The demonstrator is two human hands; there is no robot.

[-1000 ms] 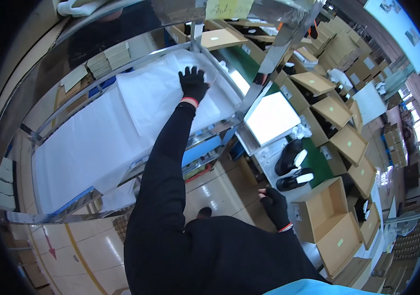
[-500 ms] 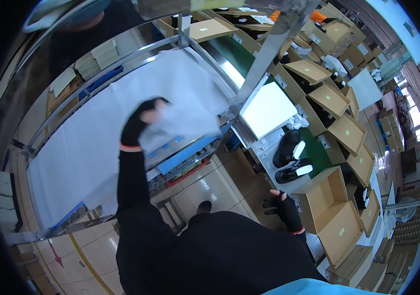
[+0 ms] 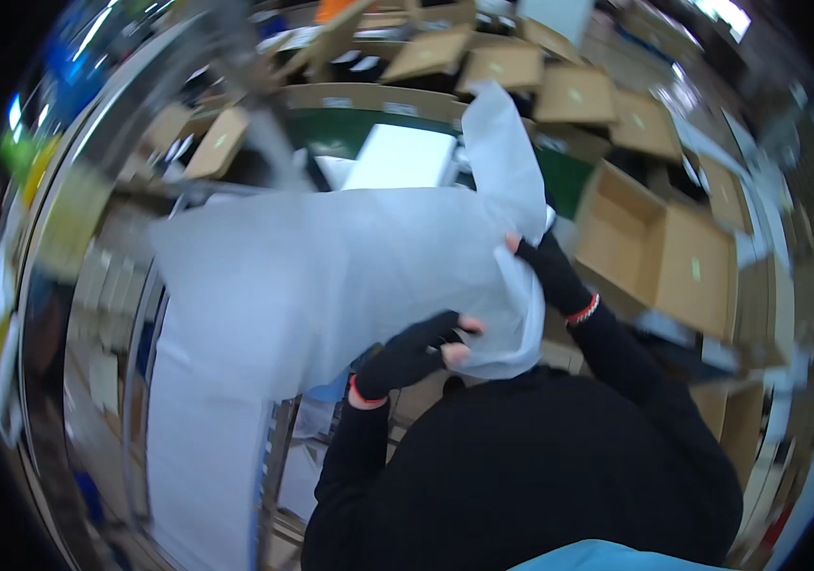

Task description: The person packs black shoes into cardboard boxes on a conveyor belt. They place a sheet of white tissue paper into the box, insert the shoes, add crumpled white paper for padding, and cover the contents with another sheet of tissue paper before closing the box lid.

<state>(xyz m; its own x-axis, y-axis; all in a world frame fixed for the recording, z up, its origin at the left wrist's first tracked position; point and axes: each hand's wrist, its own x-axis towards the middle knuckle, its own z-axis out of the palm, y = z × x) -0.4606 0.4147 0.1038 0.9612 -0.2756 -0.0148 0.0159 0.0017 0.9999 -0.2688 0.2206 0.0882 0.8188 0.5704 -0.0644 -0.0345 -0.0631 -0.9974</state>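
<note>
A large sheet of thin white tissue paper [image 3: 397,252] stretches in front of me, its right part lifted and curling upward. My right hand [image 3: 555,274], in a black fingerless glove, is closed on the sheet's right edge. Over the sheet's near edge is my left hand [image 3: 415,354], also gloved, with thumb and fingertips apart. The sheet's left end meets more white paper [image 3: 202,428] lying on the metal-framed stand. A white rectangular panel [image 3: 402,157] shows just past the sheet. The black shoes are mostly hidden behind the paper.
An open brown shoebox [image 3: 626,228] stands to the right of my right hand. Several more open boxes [image 3: 574,95] line the green conveyor belt [image 3: 331,133] at the back. A metal upright [image 3: 278,143] rises at the back left, blurred.
My view has turned to the right. The left hand has drawn the paper across to the right, and its fingers are now apart. The right hand has come up and taken the sheet's edge.
</note>
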